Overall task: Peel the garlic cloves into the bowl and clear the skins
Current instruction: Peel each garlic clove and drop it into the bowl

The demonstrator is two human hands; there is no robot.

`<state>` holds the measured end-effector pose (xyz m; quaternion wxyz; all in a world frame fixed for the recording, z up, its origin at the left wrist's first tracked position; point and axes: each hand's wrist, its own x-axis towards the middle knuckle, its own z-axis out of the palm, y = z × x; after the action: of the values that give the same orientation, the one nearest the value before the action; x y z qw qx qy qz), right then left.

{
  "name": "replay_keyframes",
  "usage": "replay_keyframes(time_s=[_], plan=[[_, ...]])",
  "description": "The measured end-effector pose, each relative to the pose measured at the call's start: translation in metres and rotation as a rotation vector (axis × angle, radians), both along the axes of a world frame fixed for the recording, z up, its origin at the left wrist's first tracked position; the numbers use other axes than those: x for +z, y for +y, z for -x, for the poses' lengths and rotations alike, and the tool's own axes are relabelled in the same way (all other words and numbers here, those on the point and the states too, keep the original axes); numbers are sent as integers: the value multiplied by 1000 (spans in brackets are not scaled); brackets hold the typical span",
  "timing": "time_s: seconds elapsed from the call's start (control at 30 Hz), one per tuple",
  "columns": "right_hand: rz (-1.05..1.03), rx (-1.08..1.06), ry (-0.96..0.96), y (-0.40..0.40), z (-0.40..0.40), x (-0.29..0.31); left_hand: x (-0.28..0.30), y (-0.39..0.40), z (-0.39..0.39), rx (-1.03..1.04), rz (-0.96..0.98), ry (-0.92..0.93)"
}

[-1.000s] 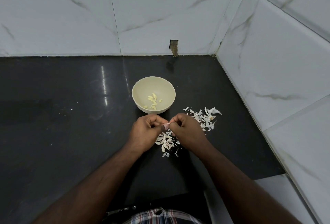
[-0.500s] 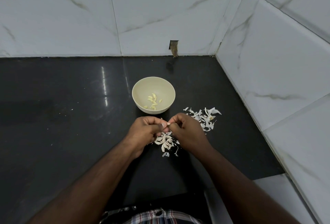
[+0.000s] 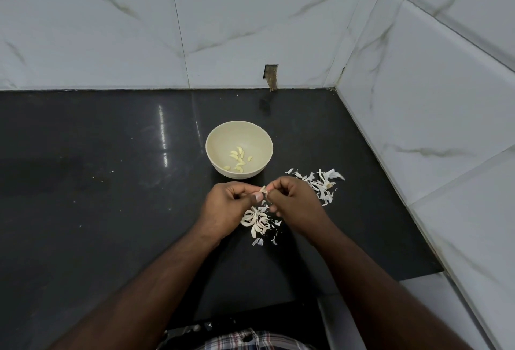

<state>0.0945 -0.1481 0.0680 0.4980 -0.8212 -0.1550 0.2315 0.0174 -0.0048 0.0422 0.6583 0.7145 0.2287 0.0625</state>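
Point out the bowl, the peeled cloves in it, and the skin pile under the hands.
bowl (image 3: 211, 151): head view, bare inner wall, left side.
peeled cloves (image 3: 239, 158): head view, middle of the cluster.
skin pile (image 3: 257, 221): head view, centre of the heap.

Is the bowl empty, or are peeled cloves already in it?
Not empty. The bowl stands upright on the counter with a small cluster of peeled garlic cloves on its bottom, far from full.

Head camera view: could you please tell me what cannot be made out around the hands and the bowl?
- Clove: only a sliver shows between the left hand and right hand; fingers hide how much is peeled.
- Skins: partly covered by both hands.
- Bowl: the peeled cloves are too small to count surely.
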Motion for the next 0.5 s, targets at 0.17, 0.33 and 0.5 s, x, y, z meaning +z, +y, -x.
replay_keyframes(time_s=[0.17,0.33,0.5], plan=[[98,22,-56,-5,0,-7,3,-5,2,35,121,-15],[185,-86,-85,-25,-15,-10,4,-4,1,65,169,-5],[296,-143,-262,-45,-27,-3,1,-5,0,48,135,10]])
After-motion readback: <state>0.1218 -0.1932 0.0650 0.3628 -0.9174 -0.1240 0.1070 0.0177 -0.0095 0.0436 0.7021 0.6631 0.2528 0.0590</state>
